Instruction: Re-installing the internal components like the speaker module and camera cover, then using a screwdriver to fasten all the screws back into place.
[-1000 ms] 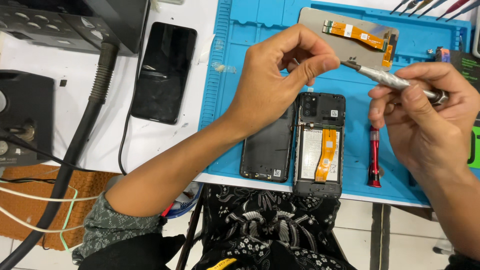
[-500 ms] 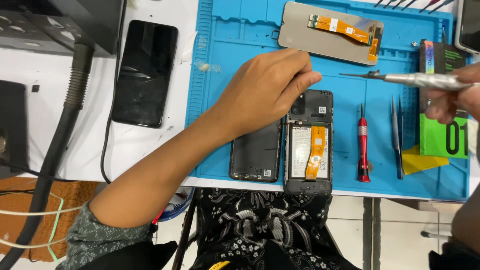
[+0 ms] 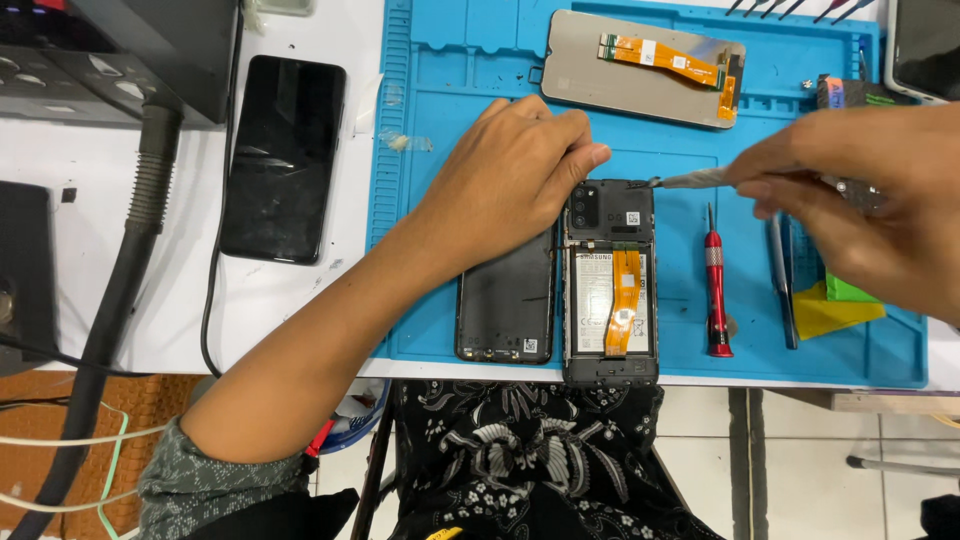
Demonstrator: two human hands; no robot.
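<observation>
Far left, around 9 o'clock, there's a thick grey hose running down over the white bench, and just right of it an intact black phone lying face up. Then the blue repair mat starts. The left hand comes in from 7 o'clock and rests palm-down on the mat, fingers bunched close together, fingertips pressing the top left edge of the opened phone; it's bracing it, not gripping anything. Under that wrist lies the black back cover, right up against the opened phone. The phone itself sits dead centre, toward 6 o'clock, battery and orange flex cable showing. At 12 o'clock there's a removed screen lying face down. The right hand reaches in from 3 o'clock, fingers pinched on a silver screwdriver, tip at the phone's top right corner. Below it: a red screwdriver and tweezers.
</observation>
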